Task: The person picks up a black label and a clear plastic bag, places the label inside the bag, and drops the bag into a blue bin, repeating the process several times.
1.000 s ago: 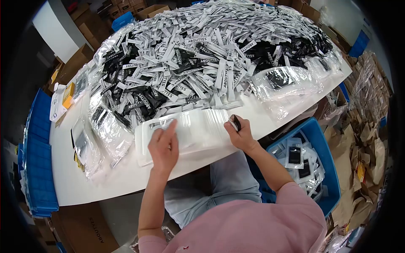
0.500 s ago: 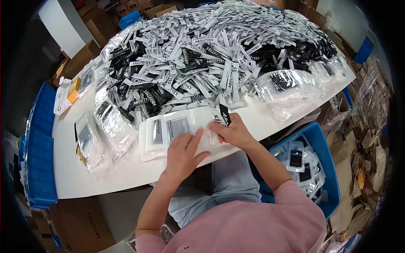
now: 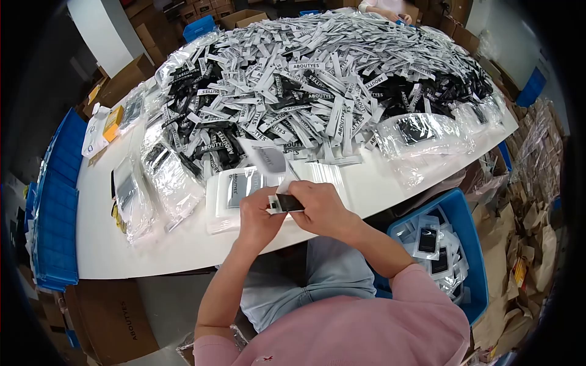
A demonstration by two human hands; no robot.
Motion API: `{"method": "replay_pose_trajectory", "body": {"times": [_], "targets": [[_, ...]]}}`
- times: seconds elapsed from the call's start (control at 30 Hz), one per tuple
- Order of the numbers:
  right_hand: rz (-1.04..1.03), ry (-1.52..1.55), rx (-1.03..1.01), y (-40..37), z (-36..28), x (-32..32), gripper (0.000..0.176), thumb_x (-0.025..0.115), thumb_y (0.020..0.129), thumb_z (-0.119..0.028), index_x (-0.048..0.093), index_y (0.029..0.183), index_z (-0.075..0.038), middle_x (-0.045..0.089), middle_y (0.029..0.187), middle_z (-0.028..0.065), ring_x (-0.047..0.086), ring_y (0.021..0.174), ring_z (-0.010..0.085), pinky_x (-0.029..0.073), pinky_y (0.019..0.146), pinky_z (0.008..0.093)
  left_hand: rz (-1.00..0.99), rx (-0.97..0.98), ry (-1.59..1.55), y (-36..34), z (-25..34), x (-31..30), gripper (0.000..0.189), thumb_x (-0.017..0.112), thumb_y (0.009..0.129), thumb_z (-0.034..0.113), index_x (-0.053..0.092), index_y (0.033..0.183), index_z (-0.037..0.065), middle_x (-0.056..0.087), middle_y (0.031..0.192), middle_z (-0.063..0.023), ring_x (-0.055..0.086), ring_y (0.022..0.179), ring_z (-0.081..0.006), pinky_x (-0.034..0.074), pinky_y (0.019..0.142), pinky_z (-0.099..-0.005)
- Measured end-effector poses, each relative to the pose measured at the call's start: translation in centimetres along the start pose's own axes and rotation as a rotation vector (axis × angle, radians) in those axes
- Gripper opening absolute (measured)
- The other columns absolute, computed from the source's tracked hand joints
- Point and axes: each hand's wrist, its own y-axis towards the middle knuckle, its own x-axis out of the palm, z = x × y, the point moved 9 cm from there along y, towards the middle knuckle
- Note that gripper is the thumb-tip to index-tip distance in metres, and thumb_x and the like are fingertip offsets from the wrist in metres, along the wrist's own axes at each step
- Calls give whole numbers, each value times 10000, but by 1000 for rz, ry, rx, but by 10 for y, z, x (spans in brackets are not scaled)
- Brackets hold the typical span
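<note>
Flanking white table (image 3: 104, 244), blue bins (image 3: 478, 268)

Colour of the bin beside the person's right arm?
The bin is blue, showing best in the head view, the only one.

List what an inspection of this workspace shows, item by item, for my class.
Surface: white table, partly covered.
Things in hand: small dark packet; pale pouch angled up beside it, above a pouch stack.
Clutter: large mound of white and black packets; plastic-wrapped bundles at both sides.
Grips: left hand and right hand close together, both on the dark packet.
Cables: nothing seen.
Surroundings: blue bin holding pouches, brown paper, cardboard box, another person across the table.
</note>
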Motion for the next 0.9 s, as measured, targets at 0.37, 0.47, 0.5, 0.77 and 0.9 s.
{"method": "replay_pose_trajectory", "body": {"times": [0.37, 0.47, 0.5, 0.77, 0.9], "targets": [[-1, 72, -45, 17, -10, 2, 252, 657, 644, -136, 482, 807, -58, 537, 686, 83, 565, 612, 273, 442, 480, 372, -12, 115, 108, 22, 11, -14, 430, 524, 629, -130, 645, 1003, 45, 650, 781, -121, 590, 607, -193, 478, 577, -289], [278, 13, -99, 20, 11, -16, 186, 621, 618, -45, 507, 763, -21, 497, 621, 135, 510, 524, 313, 407, 465, 375, 300, 146, 125, 19, 17, -45, 527, 507, 601, -137, 630, 1069, 71, 563, 651, -123, 505, 489, -245, 396, 440, -314], [285, 33, -42, 24, 18, -14, 184, 624, 619, -48, 508, 759, -20, 497, 618, 136, 513, 528, 319, 412, 466, 372, 279, 328, 328, 17, 41, -45, 558, 519, 580, -128, 626, 1086, 81, 532, 619, -103, 487, 467, -225, 380, 420, -312], [115, 226, 189, 11, 19, 24, 355, 571, 856, -269, 484, 1060, 7, 583, 881, 193, 600, 715, 356, 483, 583, 373, 373, 303, 317, 28, 20, -39, 658, 522, 547, -129, 595, 1156, 109, 415, 555, -63, 411, 451, -214, 367, 422, -325], [-23, 859, 561, 5, 51, 55, 286, 462, 895, -192, 467, 1067, 37, 594, 828, 133, 602, 720, 257, 470, 640, 339, 250, 547, 417, -2, 42, 0, 632, 526, 558, -112, 591, 1158, 74, 417, 606, -73, 444, 540, -240, 395, 499, -350]]}}
